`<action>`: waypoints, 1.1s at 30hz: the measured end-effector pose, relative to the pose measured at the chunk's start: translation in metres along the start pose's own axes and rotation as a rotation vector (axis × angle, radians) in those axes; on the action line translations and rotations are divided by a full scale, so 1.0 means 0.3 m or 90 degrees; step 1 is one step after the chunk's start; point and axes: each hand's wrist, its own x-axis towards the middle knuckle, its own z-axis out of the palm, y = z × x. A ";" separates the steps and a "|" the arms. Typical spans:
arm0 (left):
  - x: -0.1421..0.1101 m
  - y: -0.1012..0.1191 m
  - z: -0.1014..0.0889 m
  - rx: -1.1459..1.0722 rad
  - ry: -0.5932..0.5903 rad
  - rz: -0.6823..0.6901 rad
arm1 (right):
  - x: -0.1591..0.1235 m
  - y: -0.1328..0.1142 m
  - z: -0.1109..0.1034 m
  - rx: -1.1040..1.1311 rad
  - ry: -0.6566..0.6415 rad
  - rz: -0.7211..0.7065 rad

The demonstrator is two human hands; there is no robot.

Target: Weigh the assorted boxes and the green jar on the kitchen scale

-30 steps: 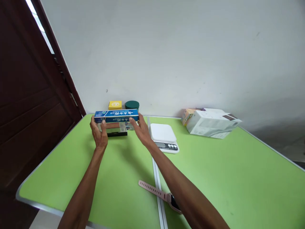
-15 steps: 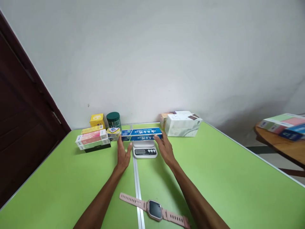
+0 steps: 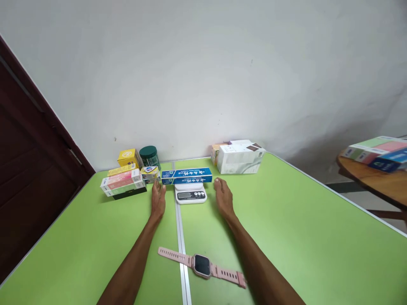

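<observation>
Carton [image 3: 187, 176], long and blue, lies across the scale [image 3: 191, 200]; we judge it light, stiff, slightly slick and dentable mid-panel, best held by both short ends. Our left hand [image 3: 158, 202], at its eight o'clock, and right hand [image 3: 225, 202], at four, have open, unclamped fingers. Stacked boxes [image 3: 123, 183] sit at nine, a watch [image 3: 202, 265] near six.

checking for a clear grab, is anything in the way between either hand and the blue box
Nothing visible stands between the right hand and the blue box on the scale, nor between it and the left hand. The small carton sits just beyond the left fingertips, beside that path.
</observation>
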 end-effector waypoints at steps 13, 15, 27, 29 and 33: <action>-0.027 0.000 -0.009 0.002 -0.031 0.022 | -0.033 -0.033 -0.031 0.000 -0.017 0.013; -0.032 0.004 -0.007 0.018 -0.042 0.035 | -0.035 -0.037 -0.023 0.030 -0.031 0.021; -0.035 0.060 0.048 0.007 -0.077 0.066 | -0.037 -0.095 -0.007 0.145 -0.083 -0.011; -0.065 0.099 0.067 0.011 -0.089 0.100 | -0.034 -0.118 -0.055 0.150 -0.051 -0.003; -0.173 0.190 0.159 0.020 -0.152 0.165 | -0.020 -0.123 -0.208 0.103 0.069 0.017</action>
